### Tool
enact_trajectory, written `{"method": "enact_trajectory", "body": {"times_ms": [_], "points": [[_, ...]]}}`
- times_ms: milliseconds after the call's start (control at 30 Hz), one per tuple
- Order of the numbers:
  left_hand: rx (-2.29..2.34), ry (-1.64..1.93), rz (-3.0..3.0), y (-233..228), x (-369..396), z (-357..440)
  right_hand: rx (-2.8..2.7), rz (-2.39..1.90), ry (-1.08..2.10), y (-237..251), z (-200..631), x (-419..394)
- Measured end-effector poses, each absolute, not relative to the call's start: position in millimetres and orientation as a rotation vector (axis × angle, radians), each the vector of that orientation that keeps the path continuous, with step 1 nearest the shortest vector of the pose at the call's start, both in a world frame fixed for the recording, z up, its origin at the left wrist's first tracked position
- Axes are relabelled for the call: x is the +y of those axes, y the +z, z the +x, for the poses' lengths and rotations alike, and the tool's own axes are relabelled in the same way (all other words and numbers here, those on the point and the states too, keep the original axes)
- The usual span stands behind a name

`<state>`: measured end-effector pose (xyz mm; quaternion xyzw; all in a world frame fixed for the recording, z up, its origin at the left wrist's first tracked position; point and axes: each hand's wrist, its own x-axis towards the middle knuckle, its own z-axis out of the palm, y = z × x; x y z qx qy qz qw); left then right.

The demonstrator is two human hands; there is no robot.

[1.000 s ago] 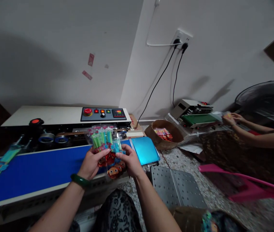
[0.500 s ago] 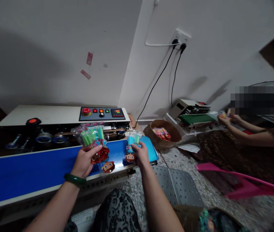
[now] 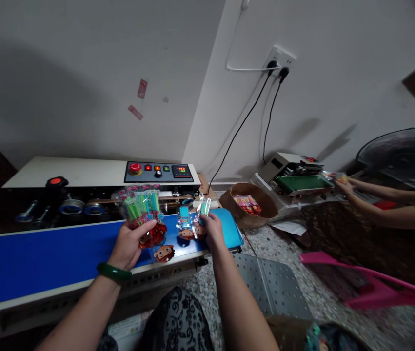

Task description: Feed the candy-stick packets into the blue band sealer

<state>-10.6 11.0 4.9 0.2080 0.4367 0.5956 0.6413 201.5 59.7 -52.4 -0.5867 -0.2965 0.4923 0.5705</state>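
**Both hands on toy packets at the blue conveyor belt**

The left hand (image 3: 128, 243), a green bangle (image 3: 114, 272) on its wrist, is closed around a fanned bunch of clear packets (image 3: 142, 210) holding green sticks and cartoon heads, raised just above the blue belt (image 3: 46, 263). The right hand (image 3: 212, 230) pinches one single packet (image 3: 203, 210) at the belt's right end, its lower part touching the belt beside another packet (image 3: 184, 222) lying flat there. A loose cartoon head (image 3: 165, 252) rests on the belt between the hands. Behind the belt stands the sealer's control panel (image 3: 159, 171). Well to the right of the belt sit a brown basket (image 3: 248, 204) and a second sealing machine (image 3: 295, 176), where another person's hands (image 3: 342, 185) work.
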Motion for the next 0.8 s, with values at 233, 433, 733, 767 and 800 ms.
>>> {"method": "enact_trajectory", "body": {"times_ms": [233, 433, 733, 767, 800], "points": [[0.977, 1.348, 0.459, 6.8, 11.4, -9.6, -0.752, -1.426, 1.329, -49.0, 197.1, 62.5], [0.950, 1.358, 0.467, 6.4, 11.0, -2.8, -1.006, -1.275, 1.273, -21.0, 175.1, 39.9], [1.024, 1.318, 0.595, 2.5, 7.1, 4.4, -1.145, -0.948, 1.599, -6.0, 144.3, 11.9], [1.036, 1.287, 0.632, 1.4, 6.4, 5.4, -1.144, -0.942, 1.537, -5.3, 145.2, 13.9], [1.040, 1.256, 0.672, 0.2, 5.9, 6.4, -1.135, -0.951, 1.463, -4.5, 146.5, 15.9]]}}
